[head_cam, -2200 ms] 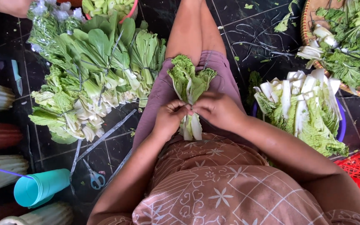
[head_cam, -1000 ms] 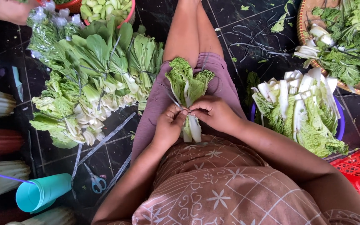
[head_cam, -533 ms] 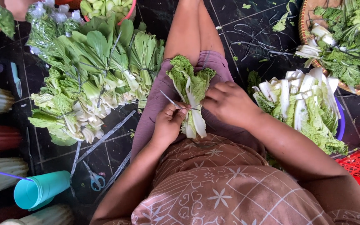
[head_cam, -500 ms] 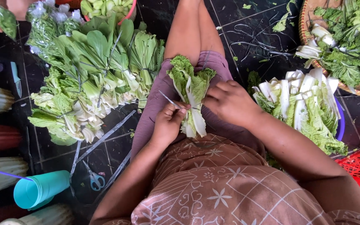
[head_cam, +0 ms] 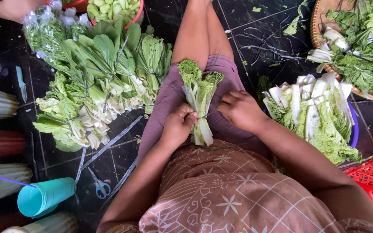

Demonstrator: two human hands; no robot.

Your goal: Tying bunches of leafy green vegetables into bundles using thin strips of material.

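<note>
A small bundle of leafy greens (head_cam: 200, 92) with white stalks lies along my lap. My left hand (head_cam: 178, 125) is closed around its stalk end. My right hand (head_cam: 239, 111) sits just to the right of the bundle, fingers pinched on a thin tie strip (head_cam: 208, 115) that runs across the stalks.
A big heap of tied green bundles (head_cam: 104, 82) lies on the dark floor at my left. Loose white-stalked greens (head_cam: 314, 114) fill a blue bowl at my right, a woven basket (head_cam: 318, 43) of greens behind it. Scissors (head_cam: 100, 186), a teal cup (head_cam: 44, 197) and a red crate (head_cam: 372, 172) lie nearby. Another person's hand (head_cam: 3, 8) shows top left.
My hands were together on the stalks; my right hand has moved out to the right, drawing the tie strip, while my left stays gripping the bundle.
</note>
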